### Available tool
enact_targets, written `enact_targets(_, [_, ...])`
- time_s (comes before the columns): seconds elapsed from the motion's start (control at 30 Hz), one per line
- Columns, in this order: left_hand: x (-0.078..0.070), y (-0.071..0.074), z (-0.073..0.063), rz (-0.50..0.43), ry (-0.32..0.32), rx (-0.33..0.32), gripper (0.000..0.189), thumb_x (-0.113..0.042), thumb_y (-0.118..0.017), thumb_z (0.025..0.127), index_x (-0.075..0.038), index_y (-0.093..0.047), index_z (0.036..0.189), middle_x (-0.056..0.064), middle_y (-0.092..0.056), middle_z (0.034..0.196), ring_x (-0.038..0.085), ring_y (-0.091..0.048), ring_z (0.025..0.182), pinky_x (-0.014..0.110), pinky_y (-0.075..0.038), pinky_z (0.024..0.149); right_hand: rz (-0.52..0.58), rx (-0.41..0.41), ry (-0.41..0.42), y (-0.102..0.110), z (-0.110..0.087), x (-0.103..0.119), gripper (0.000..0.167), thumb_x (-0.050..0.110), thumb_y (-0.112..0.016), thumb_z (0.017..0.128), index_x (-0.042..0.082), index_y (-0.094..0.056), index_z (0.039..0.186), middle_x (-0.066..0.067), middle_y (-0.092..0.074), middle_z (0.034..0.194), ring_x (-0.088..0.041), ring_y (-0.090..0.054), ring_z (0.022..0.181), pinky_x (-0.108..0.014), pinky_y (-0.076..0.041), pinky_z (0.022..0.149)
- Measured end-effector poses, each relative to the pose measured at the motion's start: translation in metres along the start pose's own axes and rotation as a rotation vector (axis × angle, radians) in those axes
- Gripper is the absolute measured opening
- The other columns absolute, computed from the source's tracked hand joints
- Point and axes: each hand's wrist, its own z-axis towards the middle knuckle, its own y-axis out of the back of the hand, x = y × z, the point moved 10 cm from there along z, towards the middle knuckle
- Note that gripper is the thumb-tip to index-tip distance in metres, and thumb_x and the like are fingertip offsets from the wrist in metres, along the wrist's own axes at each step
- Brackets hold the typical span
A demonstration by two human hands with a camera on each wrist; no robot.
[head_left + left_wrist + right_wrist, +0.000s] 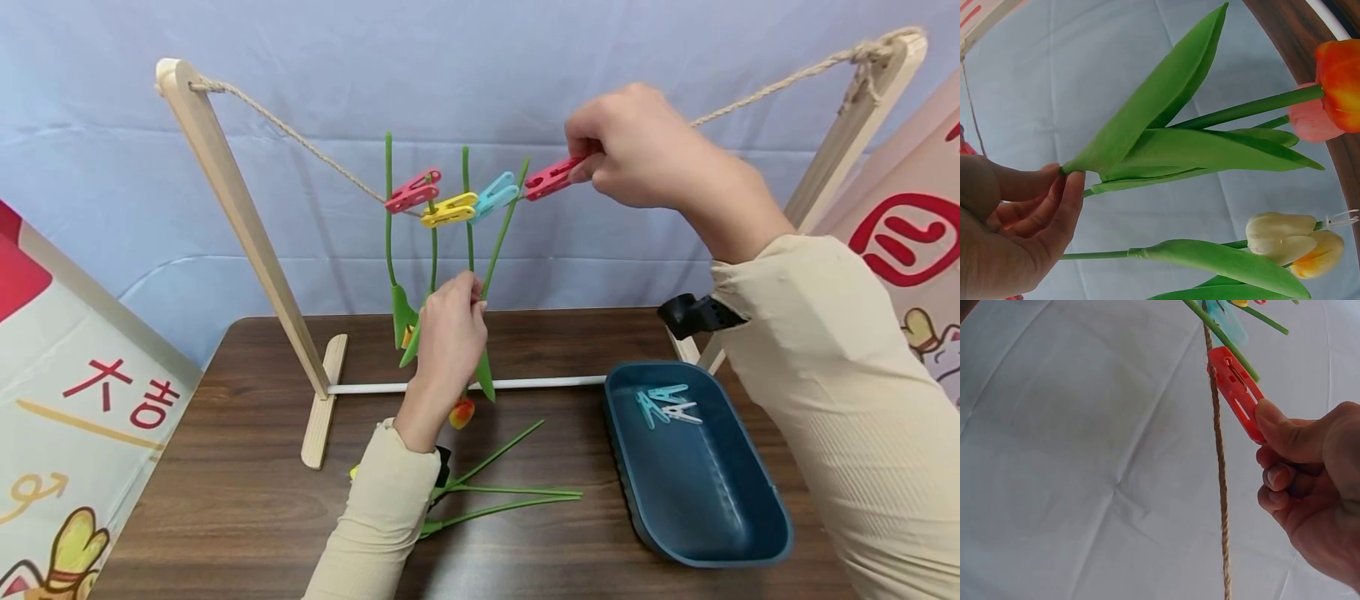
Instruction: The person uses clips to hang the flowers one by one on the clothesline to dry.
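Note:
My left hand (pixel 452 333) pinches the green stem (pixel 505 229) of an artificial tulip at its leaf base. Its orange-red bloom (pixel 1342 87) hangs head down. Between thumb and fingers, my right hand (pixel 637 150) holds a red clothespin (pixel 551 178) by its handle end. In the right wrist view, that clothespin's tip overlaps the twine rope (pixel 1218 437) close beside the stem. Along the rope to its left sit a blue clothespin (pixel 496 197), a yellow clothespin (pixel 459 208) and another red clothespin (pixel 412 193), with tulip stems at them. A cream tulip (pixel 1280 237) hangs below the left hand's view.
Wooden posts (pixel 247 225) carry the rope, joined low down by a white rod (pixel 547 383). A dark blue basin (pixel 697 550) with several clothespins (pixel 666 403) stands at right. More tulip stems (pixel 517 491) lie on the brown table (pixel 225 500), partly behind the left sleeve.

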Motion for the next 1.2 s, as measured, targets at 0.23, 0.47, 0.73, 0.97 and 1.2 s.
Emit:
enact_targets(0.23, [-0.003,0.002,0.004,-0.026,-0.029,-0.015,0.005,0.001,-0.061,0.084,0.002,-0.061,0.089,0.011,-0.063,0.083,0.024,-0.061,0.077,0.038,-0.048,0.072,0.003,0.088,-0.012,-0.013,0.009,0.006,0.017,-0.001,-0.06,0.08,0.003,-0.055,0.065,-0.01,-0.053,0.063,-0.026,-0.043,0.063,-0.034,-0.03,0.055])
enact_targets(0.47, [-0.01,0.003,0.007,-0.048,-0.07,-0.033,0.008,0.002,-0.062,0.084,0.002,-0.064,0.091,0.012,-0.065,0.084,0.023,-0.063,0.077,0.035,-0.05,0.069,0.045,0.138,-0.018,-0.022,0.011,0.01,0.016,0.0,-0.061,0.081,0.001,-0.057,0.065,-0.01,-0.053,0.062,-0.024,-0.042,0.061,-0.033,-0.032,0.054])
enact_targets(0.73, [-0.018,0.006,0.009,-0.051,-0.112,-0.026,0.006,0.002,-0.062,0.084,0.001,-0.065,0.089,0.011,-0.065,0.082,0.023,-0.063,0.075,0.035,-0.05,0.068,0.111,0.136,-0.035,-0.026,0.006,0.007,0.017,0.004,-0.062,0.083,0.001,-0.06,0.066,-0.008,-0.052,0.058,-0.021,-0.041,0.055,-0.032,-0.031,0.052])
enact_targets(0.97, [-0.018,0.006,0.01,-0.04,-0.105,-0.012,0.007,0.001,-0.062,0.084,0.0,-0.066,0.089,0.01,-0.066,0.083,0.022,-0.063,0.076,0.033,-0.05,0.067,0.111,0.161,-0.087,-0.03,0.003,0.002,0.013,0.008,-0.063,0.084,-0.001,-0.067,0.075,-0.01,-0.059,0.065,-0.021,-0.043,0.057,-0.031,-0.033,0.053])
enact_targets(1.2, [-0.015,0.003,0.011,-0.053,-0.068,0.004,0.011,-0.002,-0.063,0.084,0.002,-0.066,0.093,0.011,-0.067,0.086,0.022,-0.063,0.079,0.034,-0.049,0.071,0.125,0.068,-0.138,-0.022,-0.007,-0.001,0.023,0.015,-0.066,0.084,-0.003,-0.062,0.098,-0.013,-0.058,0.077,-0.024,-0.046,0.065,-0.034,-0.035,0.056])
